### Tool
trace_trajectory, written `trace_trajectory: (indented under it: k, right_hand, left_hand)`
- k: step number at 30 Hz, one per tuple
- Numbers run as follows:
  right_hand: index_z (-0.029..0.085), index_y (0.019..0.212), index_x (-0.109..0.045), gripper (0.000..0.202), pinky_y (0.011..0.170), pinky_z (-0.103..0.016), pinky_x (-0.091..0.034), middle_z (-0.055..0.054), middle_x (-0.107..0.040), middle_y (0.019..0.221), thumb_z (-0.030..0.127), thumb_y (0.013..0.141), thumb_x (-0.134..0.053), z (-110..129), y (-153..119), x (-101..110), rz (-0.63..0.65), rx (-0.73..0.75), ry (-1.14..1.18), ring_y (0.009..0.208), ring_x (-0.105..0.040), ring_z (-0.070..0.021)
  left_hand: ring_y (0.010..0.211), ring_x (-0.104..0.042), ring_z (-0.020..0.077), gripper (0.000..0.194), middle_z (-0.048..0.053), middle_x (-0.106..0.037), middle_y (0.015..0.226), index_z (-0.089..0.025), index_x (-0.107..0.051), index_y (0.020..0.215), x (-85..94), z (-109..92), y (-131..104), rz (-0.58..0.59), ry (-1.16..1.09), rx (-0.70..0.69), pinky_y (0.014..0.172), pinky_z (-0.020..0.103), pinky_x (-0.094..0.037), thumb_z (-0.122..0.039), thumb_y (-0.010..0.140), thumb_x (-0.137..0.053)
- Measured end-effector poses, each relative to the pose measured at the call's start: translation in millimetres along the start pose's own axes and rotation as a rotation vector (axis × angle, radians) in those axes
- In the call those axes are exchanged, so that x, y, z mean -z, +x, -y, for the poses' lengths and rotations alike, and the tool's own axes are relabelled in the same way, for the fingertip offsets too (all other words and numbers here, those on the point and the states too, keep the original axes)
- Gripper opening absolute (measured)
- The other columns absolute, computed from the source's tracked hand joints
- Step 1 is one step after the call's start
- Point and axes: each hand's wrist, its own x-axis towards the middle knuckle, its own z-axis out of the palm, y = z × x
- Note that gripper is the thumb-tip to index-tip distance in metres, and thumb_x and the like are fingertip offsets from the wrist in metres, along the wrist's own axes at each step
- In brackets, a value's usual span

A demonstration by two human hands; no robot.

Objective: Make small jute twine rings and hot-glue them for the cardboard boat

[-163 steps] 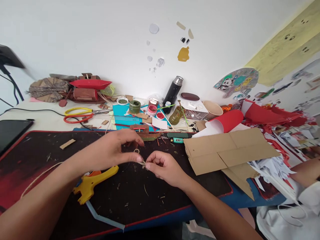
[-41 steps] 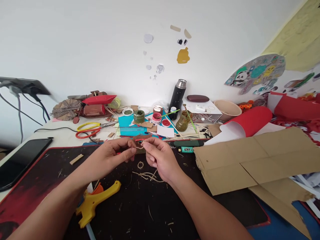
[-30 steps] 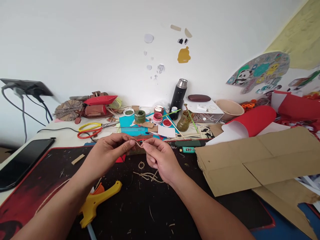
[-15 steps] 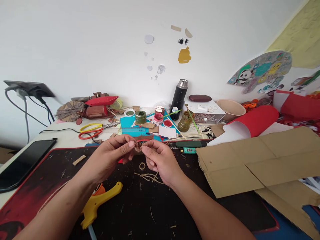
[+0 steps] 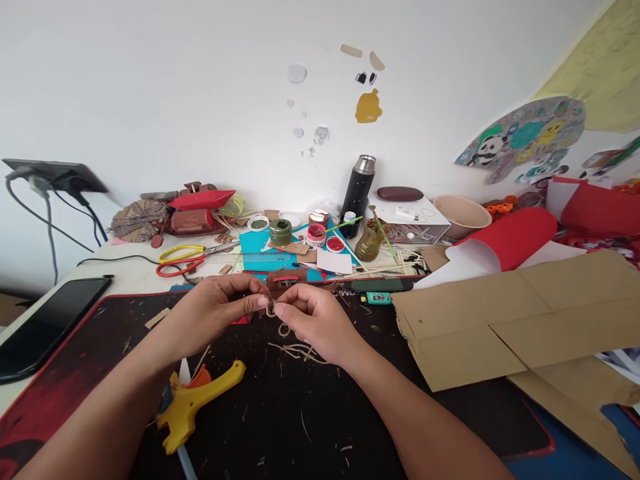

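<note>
My left hand (image 5: pixel 223 310) and my right hand (image 5: pixel 317 320) meet above the dark mat, each pinching a small loop of brown twine (image 5: pixel 271 310) between thumb and fingertips. Just below the fingertips a small twine ring (image 5: pixel 284 330) lies on the mat. Several cut twine pieces (image 5: pixel 300 351) rest beside it, left of my right wrist. Under my left forearm sits a yellow glue gun (image 5: pixel 203 403), partly hidden.
Scissors (image 5: pixel 181 261) and a phone (image 5: pixel 53 327) lie to the left. Paint jars (image 5: pixel 281 233), a black flask (image 5: pixel 358 193) and a blue sheet (image 5: pixel 255 261) stand behind my hands. Cardboard (image 5: pixel 465 327) and rolled red paper (image 5: pixel 515 240) fill the right.
My left hand has shifted slightly left and my fingertips have moved slightly down and left with the twine loop. More of the glue gun shows beside my left forearm.
</note>
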Motion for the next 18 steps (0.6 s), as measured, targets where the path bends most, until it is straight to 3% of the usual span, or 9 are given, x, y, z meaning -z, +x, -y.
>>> trace_trajectory:
  k: [5, 18]
  right_hand:
    - [0.021, 0.089, -0.07, 0.02, 0.055, -0.026, -0.033, 0.002, -0.065, 0.073, 0.038, 0.097, -0.077, 2.7, -2.0, -0.1, -0.008, 0.055, -0.145, 0.062, -0.049, -0.0126]
    - [0.021, 0.092, -0.073, 0.009, 0.057, -0.026, -0.036, 0.006, -0.058, 0.068, 0.028, 0.097, -0.075, 4.5, -4.7, -1.6, -0.011, 0.014, -0.34, 0.062, -0.051, -0.0124]
  left_hand:
    - [0.069, -0.063, 0.0198, 0.033, 0.001, -0.074, 0.073, -0.025, -0.081, 0.078, 4.8, 3.5, -0.8, 0.013, 0.067, 0.006, 0.066, 0.029, -0.048, -0.056, 0.091, -0.078]
    - [0.079, -0.074, 0.0234, 0.031, 0.002, -0.084, 0.084, -0.027, -0.086, 0.086, 7.5, 8.8, -5.5, 0.072, 0.214, -0.005, 0.072, 0.031, -0.053, -0.056, 0.092, -0.076]
